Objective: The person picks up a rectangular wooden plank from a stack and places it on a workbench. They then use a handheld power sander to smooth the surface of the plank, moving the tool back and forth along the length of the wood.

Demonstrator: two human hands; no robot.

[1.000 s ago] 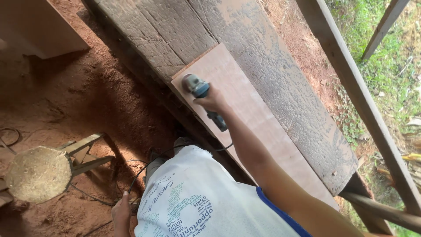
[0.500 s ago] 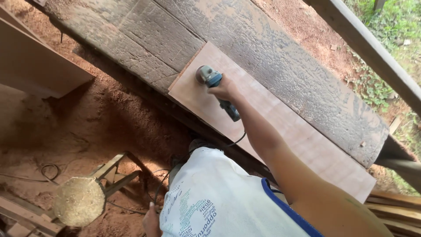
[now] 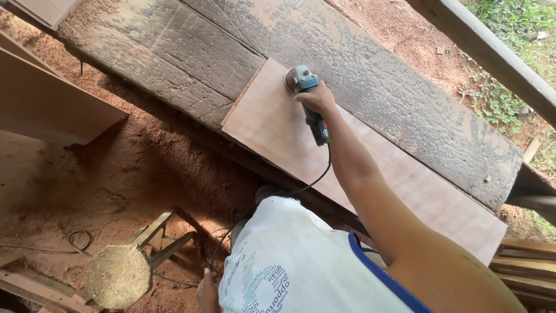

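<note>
Compared with half a second ago, the right hand [image 3: 315,98] has carried the angle grinder [image 3: 307,101] a little further up the pale wooden board [image 3: 370,168], toward that board's upper left end, and the view has swung so the stool now sits lower left. The grinder lies in the upper middle of the frame, its disc head flat on the board near the top edge, with the fingers wrapped tight around the body just behind the head. Its black cord [image 3: 278,200] loops down past the person's white shirt [image 3: 289,272]. The left hand [image 3: 207,293] hangs low at the bottom edge, well apart from the right, close to the cord; whether it grips anything cannot be told (most of it is cut off by the frame).

The board rests diagonally on a dark, scarred workbench plank [image 3: 370,75], over red sawdust-covered ground [image 3: 116,174]. A round-topped stool [image 3: 119,275] caked in dust stands at lower left.

Judging by its build, the grinder is a compact, rigid, fairly weighty tool that would pull sideways when spinning, so a firm hold on the barrel behind the head looks right. The board seems thin, stiff and light, liable to shift if pushed along its length.
</note>
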